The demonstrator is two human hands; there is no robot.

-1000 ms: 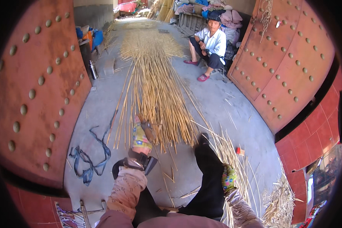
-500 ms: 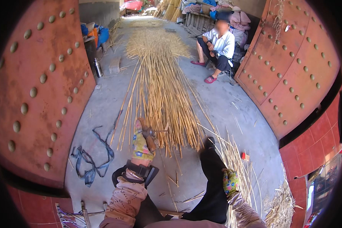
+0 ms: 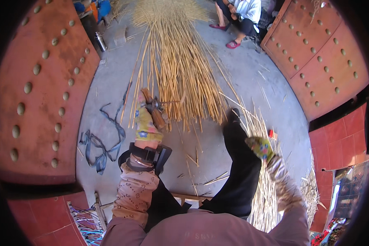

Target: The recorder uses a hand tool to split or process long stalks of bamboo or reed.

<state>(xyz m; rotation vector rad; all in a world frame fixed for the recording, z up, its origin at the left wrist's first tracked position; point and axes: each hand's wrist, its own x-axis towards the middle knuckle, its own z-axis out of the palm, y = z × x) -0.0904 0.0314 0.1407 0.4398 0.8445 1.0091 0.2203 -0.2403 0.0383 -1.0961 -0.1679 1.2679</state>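
In my left hand [image 3: 146,125], gloved in yellow floral cloth, is a tool with wooden grips and a dark metal middle [image 3: 156,110]; its exact kind is not clear. The fingers are closed round it, just before the cut ends of a wide spread of tan reed stalks [image 3: 184,78] on the floor. My right hand [image 3: 260,148], in a matching glove, is over a paler bundle of stalks [image 3: 263,192] beside my right leg. Motion smears it, and whether its fingers grip any stalks cannot be made out.
Red studded door leaves [image 3: 49,90] stand on both sides. A dark strap [image 3: 104,149] lies on the floor at left, with a metal flask [image 3: 100,42] farther back. A seated person [image 3: 242,18] is at the far right. A small red box [image 3: 272,134] lies by the pale bundle.
The view has tipped down toward my body. My right hand has swung outward from beside my thigh to over the pale stalks. The left hand keeps its hold on the tool.
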